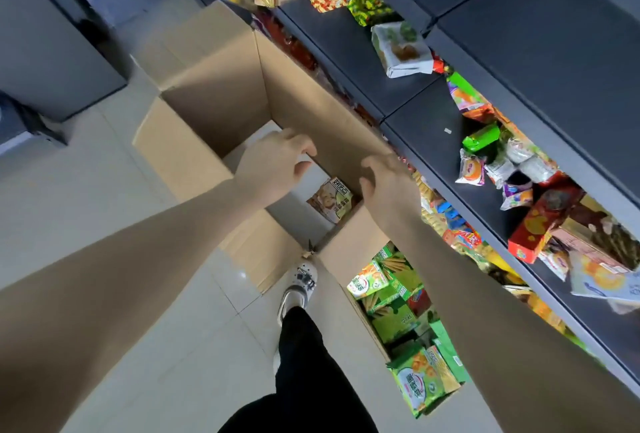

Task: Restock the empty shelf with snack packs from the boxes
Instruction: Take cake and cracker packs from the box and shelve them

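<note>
- Pale glossy floor tiles (pixel 156 259) run beside a dark grey metal shelf (pixel 426 142) in a shop aisle.
- That shelf is only partly stocked. Crinkly foil snack packs (pixel 471 169) and a red card carton (pixel 533 228) lie loose on it with bare stretches between, so I judge the restocking to be roughly midway.
- One tall brown corrugated cardboard box (pixel 214 86) stands on the floor against the shelf with its flaps up. It is nearly emptied: a single flat printed snack pack (pixel 332 199) lies in its bottom corner.
- Nearer the person, a second brown cardboard box (pixel 346 242) is full of glossy green packs (pixel 391 294).
- Left hand (pixel 273 166) hovers over the tall box's opening, its grip loosely curled and holding nothing visible.
- Right hand (pixel 391 190) has its grip curled over that box's rim.
</note>
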{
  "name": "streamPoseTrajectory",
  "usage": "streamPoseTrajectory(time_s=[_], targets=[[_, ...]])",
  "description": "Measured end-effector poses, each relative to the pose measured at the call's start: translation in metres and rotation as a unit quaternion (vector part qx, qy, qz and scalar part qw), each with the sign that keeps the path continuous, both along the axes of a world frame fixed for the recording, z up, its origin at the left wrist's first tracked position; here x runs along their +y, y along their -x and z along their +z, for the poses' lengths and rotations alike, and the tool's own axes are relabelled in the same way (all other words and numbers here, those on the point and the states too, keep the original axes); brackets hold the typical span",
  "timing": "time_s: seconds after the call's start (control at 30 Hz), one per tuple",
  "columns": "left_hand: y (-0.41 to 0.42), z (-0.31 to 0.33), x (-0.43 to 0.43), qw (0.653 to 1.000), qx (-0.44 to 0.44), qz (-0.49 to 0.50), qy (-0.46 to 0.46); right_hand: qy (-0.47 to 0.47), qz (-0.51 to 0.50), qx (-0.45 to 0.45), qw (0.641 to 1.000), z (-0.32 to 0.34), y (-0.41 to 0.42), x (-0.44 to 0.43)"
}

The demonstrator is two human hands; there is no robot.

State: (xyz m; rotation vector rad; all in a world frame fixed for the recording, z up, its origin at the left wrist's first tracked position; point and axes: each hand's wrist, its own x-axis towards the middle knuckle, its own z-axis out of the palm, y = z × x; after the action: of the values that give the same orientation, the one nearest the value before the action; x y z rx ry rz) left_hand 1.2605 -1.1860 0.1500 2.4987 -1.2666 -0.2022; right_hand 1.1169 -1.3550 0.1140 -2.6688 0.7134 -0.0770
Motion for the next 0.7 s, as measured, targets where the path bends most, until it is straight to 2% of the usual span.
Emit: streamPoseTrajectory(time_s=[0.3, 0.53, 0.7], targets=[[-0.066, -0.134, -0.035, 0.986, 0.095, 0.007, -0.138, -0.105, -0.051, 0.113, 0.987, -0.134, -0.072, -0.029], [-0.103, -0.240, -0.046, 0.969, 0.158, 0.019, -0.187, -0.133, -0.082, 0.174, 0.972, -0.233, -0.119, -0.040], [-0.124, -0.325, -0.062, 0.954, 0.201, -0.009, -0.224, -0.155, -0.103, 0.277, 0.943, -0.313, -0.138, -0.041]])
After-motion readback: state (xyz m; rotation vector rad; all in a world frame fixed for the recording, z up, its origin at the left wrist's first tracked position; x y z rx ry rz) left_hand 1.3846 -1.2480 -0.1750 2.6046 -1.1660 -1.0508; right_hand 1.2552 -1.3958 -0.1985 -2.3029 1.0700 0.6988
